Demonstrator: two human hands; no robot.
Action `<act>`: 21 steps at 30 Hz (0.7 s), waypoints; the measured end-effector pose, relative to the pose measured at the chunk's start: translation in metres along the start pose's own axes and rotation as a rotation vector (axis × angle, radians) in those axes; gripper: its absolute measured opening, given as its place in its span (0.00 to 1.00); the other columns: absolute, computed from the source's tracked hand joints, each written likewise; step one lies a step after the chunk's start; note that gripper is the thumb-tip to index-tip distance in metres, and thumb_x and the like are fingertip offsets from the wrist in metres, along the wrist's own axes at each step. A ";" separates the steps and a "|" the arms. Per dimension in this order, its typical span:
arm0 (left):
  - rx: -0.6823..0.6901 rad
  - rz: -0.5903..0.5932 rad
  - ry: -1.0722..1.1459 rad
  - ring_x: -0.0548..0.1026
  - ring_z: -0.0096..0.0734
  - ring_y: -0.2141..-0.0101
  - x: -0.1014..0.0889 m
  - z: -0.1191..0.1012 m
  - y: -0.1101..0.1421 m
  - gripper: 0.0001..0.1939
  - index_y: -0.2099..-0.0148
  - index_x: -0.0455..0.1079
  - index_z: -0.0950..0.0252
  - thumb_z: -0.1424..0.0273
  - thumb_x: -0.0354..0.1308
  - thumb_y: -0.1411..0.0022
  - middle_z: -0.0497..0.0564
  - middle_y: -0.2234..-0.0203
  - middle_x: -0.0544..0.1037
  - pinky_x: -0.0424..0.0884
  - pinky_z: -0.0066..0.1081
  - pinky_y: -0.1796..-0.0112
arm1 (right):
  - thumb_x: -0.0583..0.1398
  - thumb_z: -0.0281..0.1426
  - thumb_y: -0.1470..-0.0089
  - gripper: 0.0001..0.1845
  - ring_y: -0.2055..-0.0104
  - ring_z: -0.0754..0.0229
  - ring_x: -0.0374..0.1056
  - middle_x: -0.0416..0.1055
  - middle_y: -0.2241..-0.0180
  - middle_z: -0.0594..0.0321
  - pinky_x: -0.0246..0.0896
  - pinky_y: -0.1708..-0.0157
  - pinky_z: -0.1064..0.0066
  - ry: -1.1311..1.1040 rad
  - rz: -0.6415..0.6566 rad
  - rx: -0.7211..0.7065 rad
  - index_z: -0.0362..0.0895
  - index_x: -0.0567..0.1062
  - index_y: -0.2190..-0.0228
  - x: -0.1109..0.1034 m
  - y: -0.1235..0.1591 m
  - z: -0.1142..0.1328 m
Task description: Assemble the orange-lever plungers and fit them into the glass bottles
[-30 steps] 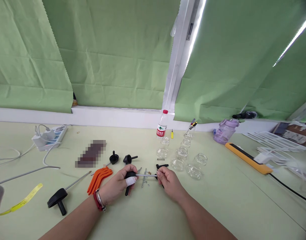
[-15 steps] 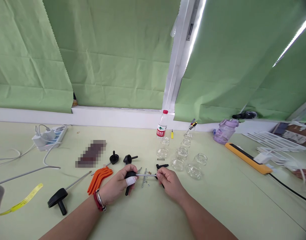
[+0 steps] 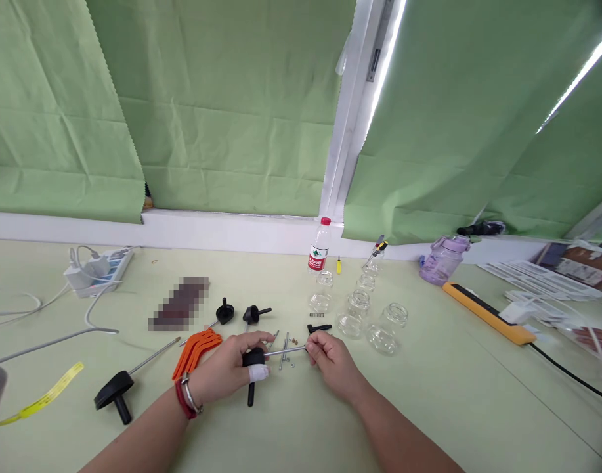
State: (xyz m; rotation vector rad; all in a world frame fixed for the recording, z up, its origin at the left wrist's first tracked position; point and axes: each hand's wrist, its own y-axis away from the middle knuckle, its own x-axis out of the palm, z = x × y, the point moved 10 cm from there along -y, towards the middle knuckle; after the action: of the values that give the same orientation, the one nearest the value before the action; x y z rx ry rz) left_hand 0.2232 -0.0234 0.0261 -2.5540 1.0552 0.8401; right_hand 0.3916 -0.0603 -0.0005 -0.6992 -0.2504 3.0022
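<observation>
My left hand (image 3: 230, 368), a white wrap on its thumb, grips a round black cap (image 3: 253, 357) between thumb and fingers. From the cap a thin metal rod (image 3: 285, 351) runs to the right, and a black handle points toward me. At the far end of the rod, my right hand (image 3: 333, 361) is closed in a pinch; its fingertips partly hide what is there. Under the rod lie loose metal pins (image 3: 283, 351) and several tiny nuts or washers (image 3: 291, 360). Just beyond my right fingers is a black crank-shaped piece (image 3: 319, 328), near a small spring (image 3: 317, 315).
Several glass jars (image 3: 382, 335) stand right of centre, behind them a water bottle (image 3: 319, 246). Left are orange curved pieces (image 3: 197, 351), more black caps with rods (image 3: 114, 392) and a power strip (image 3: 111, 266). An orange-edged strip (image 3: 488, 312) and another person's hand (image 3: 596, 341) are right.
The black cap has turned and tipped, so its handle reaches further toward me and the rod slants. My left hand has shifted slightly left, fingers more extended. The right hand stays nearly in place.
</observation>
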 end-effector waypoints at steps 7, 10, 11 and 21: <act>-0.021 -0.131 -0.551 0.69 0.31 0.74 -0.053 0.001 0.014 0.06 0.65 0.68 0.61 0.67 0.52 0.45 0.47 0.73 0.74 0.60 0.28 0.73 | 0.51 0.41 0.41 0.15 0.74 0.63 0.56 0.61 0.78 0.67 0.53 0.72 0.73 -0.024 -0.017 0.031 0.44 0.68 0.71 -0.002 -0.002 -0.005; -0.065 -0.119 -0.699 0.69 0.33 0.75 -0.058 0.011 0.016 0.05 0.66 0.67 0.60 0.67 0.51 0.45 0.47 0.73 0.75 0.57 0.29 0.74 | 0.51 0.43 0.41 0.16 0.75 0.63 0.56 0.61 0.78 0.67 0.52 0.73 0.73 -0.019 -0.024 0.059 0.44 0.67 0.72 -0.003 -0.003 -0.009; -0.079 -0.118 -0.733 0.69 0.34 0.75 -0.059 0.013 0.016 0.05 0.67 0.66 0.60 0.67 0.50 0.45 0.48 0.73 0.75 0.57 0.30 0.74 | 0.51 0.43 0.42 0.17 0.75 0.63 0.56 0.60 0.79 0.67 0.52 0.73 0.73 -0.016 -0.025 0.060 0.44 0.66 0.72 -0.003 -0.003 -0.009; -0.333 -0.214 -0.919 0.71 0.41 0.76 -0.094 0.021 0.042 0.05 0.69 0.62 0.61 0.70 0.46 0.45 0.51 0.75 0.74 0.54 0.31 0.78 | 0.51 0.44 0.42 0.18 0.76 0.64 0.55 0.59 0.80 0.68 0.51 0.75 0.73 -0.018 -0.028 0.051 0.44 0.65 0.74 -0.002 -0.002 -0.008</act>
State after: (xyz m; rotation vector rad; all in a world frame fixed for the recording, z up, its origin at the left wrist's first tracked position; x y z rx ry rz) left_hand 0.1316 0.0088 0.0651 -2.0000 0.3607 1.9555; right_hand 0.3969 -0.0571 -0.0063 -0.6593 -0.1827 2.9782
